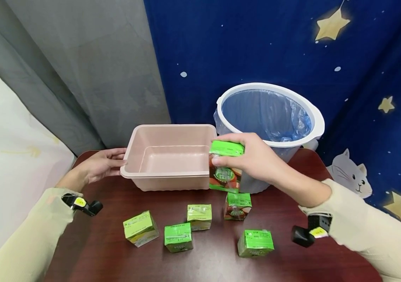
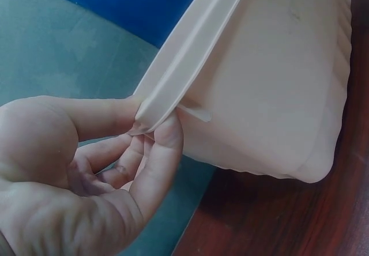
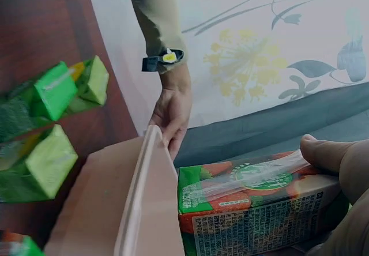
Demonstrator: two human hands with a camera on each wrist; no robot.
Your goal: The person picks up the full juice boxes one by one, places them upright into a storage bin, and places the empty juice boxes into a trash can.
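Observation:
My left hand [image 1: 101, 165] pinches the left rim of a pale pink plastic basin [image 1: 172, 182], thumb on one side and a finger on the other in the left wrist view. That basin stands on the table, with nothing seen inside. In my right hand [image 1: 258, 158] is an upright juice carton [image 1: 224, 181] with a green top and red fruit pictures, gripped between thumb and fingers. It is raised at the basin's right front corner. The right wrist view shows the same carton [image 3: 253, 201] beside the basin's wall. Just below it stands a similar red-and-green carton [image 1: 238, 205].
Several green and yellow-green cartons stand near the front of the dark red table [image 1: 105, 250], among them a left one [image 1: 140, 229] and a right one [image 1: 255, 243]. A white-rimmed bin [image 1: 318, 121] lined with a clear bag stands behind my right hand. Curtains [image 1: 193, 47] hang behind.

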